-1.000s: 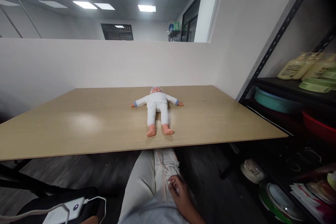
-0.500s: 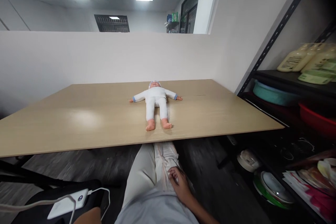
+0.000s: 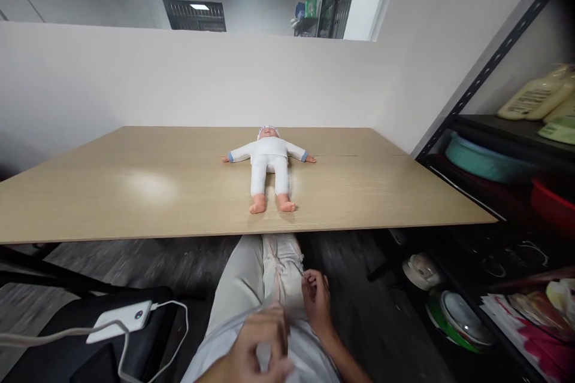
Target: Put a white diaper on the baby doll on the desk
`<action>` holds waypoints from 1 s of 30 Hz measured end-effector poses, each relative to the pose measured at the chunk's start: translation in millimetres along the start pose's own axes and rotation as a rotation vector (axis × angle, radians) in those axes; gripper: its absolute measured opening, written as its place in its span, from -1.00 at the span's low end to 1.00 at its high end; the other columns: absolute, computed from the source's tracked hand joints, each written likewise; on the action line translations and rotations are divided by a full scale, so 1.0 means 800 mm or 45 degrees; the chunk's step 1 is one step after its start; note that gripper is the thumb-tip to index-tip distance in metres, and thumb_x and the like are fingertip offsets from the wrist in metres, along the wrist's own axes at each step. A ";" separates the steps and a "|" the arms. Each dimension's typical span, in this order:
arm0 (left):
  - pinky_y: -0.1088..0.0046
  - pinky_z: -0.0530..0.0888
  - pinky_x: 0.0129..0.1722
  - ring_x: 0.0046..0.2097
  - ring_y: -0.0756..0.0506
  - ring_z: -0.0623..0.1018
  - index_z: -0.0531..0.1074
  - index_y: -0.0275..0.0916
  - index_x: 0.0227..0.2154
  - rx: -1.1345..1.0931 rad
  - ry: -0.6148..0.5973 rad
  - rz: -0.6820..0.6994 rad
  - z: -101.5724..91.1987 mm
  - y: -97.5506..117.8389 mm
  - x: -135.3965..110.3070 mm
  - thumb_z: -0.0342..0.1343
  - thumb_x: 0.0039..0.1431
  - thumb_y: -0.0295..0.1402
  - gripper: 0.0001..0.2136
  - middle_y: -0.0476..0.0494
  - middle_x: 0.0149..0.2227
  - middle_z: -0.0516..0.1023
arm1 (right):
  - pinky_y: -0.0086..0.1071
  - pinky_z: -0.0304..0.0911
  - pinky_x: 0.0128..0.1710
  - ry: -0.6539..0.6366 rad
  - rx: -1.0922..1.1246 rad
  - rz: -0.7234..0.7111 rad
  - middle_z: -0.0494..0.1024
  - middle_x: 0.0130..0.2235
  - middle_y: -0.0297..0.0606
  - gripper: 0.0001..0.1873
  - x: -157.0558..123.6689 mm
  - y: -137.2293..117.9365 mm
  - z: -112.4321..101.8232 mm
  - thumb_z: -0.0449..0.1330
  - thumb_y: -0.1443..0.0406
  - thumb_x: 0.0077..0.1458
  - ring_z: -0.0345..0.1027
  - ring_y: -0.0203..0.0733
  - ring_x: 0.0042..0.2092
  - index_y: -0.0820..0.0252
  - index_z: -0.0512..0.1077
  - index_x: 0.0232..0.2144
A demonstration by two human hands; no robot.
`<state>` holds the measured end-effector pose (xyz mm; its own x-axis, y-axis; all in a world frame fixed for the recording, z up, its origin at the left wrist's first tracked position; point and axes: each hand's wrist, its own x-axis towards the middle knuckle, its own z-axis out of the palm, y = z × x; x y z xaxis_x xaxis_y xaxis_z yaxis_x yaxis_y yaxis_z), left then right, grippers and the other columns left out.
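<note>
A baby doll (image 3: 270,161) lies on its back on the wooden table (image 3: 381,191), arms spread and bare feet toward me. It wears a white suit with blue cuffs and a patterned cap. Below the table edge, my right hand (image 3: 318,305) is by my thigh, its fingers loosely bent and somewhat apart, with nothing visible in them. My left hand (image 3: 265,338) hovers over my lap, blurred by motion; its fingers look curled, but what they hold, if anything, cannot be made out. Neither hand touches the doll.
At lower left, a white power bank (image 3: 119,320) with a cable sits on a black chair (image 3: 148,341). On the right, a shelf holds pale bottles (image 3: 534,96), a teal basin (image 3: 485,158) and a red basin (image 3: 554,203). A low white wall (image 3: 224,84) stands behind the table.
My left hand has come up from the lower left into the middle over my lap. My right hand has shifted slightly right and up. The view has tilted down; the doll lies as before.
</note>
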<state>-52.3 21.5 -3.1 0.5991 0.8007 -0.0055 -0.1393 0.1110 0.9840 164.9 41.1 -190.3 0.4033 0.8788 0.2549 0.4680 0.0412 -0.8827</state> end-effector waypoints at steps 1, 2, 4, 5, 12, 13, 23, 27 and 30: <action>0.25 0.46 -0.01 -0.16 -0.15 0.52 0.44 -0.22 -0.51 0.123 -0.039 0.016 -0.011 -0.016 0.013 0.40 0.16 -0.26 -0.72 -0.18 -0.28 0.53 | -0.16 0.32 -0.06 0.020 -0.006 0.025 0.57 -0.14 -0.11 -0.64 0.006 0.004 -0.004 0.11 -0.01 0.35 0.39 -0.01 -0.11 0.13 0.47 -0.11; 0.27 0.42 -0.01 -0.12 -0.17 0.50 0.37 -0.22 -0.57 0.254 -0.055 0.015 -0.023 -0.034 0.025 0.40 0.12 -0.30 -0.69 -0.19 -0.26 0.50 | -0.14 0.31 -0.05 0.019 -0.008 0.058 0.58 -0.11 -0.09 -0.59 0.012 0.007 -0.007 0.13 -0.06 0.32 0.39 0.02 -0.09 0.13 0.47 -0.09; 0.30 0.37 -0.03 -0.04 -0.21 0.48 0.31 -0.22 -0.59 0.436 0.032 -0.061 -0.048 -0.070 0.043 0.35 0.04 -0.35 -0.71 -0.20 -0.18 0.47 | -0.08 0.29 0.00 -0.013 -0.018 0.144 0.60 -0.10 -0.07 -0.47 0.028 0.014 -0.011 0.20 -0.18 0.20 0.38 0.08 -0.06 0.11 0.49 -0.10; 0.32 0.36 -0.06 -0.07 -0.20 0.47 0.29 -0.21 -0.59 0.452 0.132 -0.138 -0.060 -0.088 0.050 0.35 -0.04 -0.36 -0.71 -0.17 -0.22 0.46 | -0.05 0.27 0.04 -0.037 -0.022 0.192 0.62 -0.12 -0.07 -0.43 0.036 0.016 -0.011 0.22 -0.23 0.13 0.39 0.11 -0.06 0.09 0.52 -0.14; 0.19 0.43 0.03 -0.12 -0.30 0.56 0.47 -0.22 -0.43 0.086 0.448 -0.624 -0.075 -0.143 0.117 0.42 -0.19 -0.11 -0.64 -0.09 -0.42 0.53 | -0.05 0.38 -0.11 -0.310 0.094 0.431 0.64 -0.33 -0.13 -0.31 0.078 0.004 0.007 0.26 -0.37 -0.15 0.53 0.11 -0.20 0.10 0.49 -0.38; 0.17 0.45 0.04 -0.11 -0.33 0.59 0.47 -0.23 -0.44 0.014 0.424 -0.643 -0.068 -0.138 0.125 0.42 -0.17 -0.06 -0.62 -0.15 -0.41 0.57 | -0.07 0.41 -0.16 -0.359 0.136 0.454 0.65 -0.33 -0.12 -0.29 0.081 -0.005 0.009 0.26 -0.38 -0.16 0.55 0.11 -0.22 0.11 0.49 -0.37; 0.22 0.54 0.09 0.06 -0.31 0.65 0.53 -0.20 0.08 -0.432 0.210 -0.137 0.031 0.055 0.019 0.44 0.10 -0.12 -0.48 -0.27 0.03 0.67 | -0.01 0.50 0.08 -0.594 0.688 0.376 0.54 0.23 -0.02 -0.24 0.018 -0.210 -0.129 0.33 -0.07 0.21 0.50 0.14 0.18 -0.01 0.30 0.35; 0.27 0.56 -0.01 -0.04 -0.26 0.65 0.51 -0.18 0.11 -0.392 0.239 -0.026 0.045 0.095 -0.007 0.43 0.14 -0.11 -0.48 -0.24 -0.03 0.66 | -0.04 0.54 -0.01 -0.347 0.625 0.264 0.61 0.13 -0.02 -0.19 -0.003 -0.247 -0.145 0.34 -0.15 0.15 0.54 0.17 0.11 -0.03 0.34 0.34; 0.35 0.53 -0.02 -0.07 -0.20 0.63 0.54 -0.18 0.00 -0.333 0.359 0.007 0.041 0.093 0.001 0.42 0.16 -0.10 -0.58 -0.20 -0.05 0.65 | -0.07 0.52 0.04 -0.371 0.618 0.236 0.61 0.12 -0.04 -0.21 0.009 -0.245 -0.126 0.35 -0.12 0.16 0.53 0.15 0.12 0.00 0.35 0.33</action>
<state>-36.5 11.2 75.8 0.3624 0.9281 -0.0852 -0.3600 0.2237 0.9057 155.3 -8.2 24.4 0.1798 0.9835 0.0208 -0.0305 0.0267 -0.9992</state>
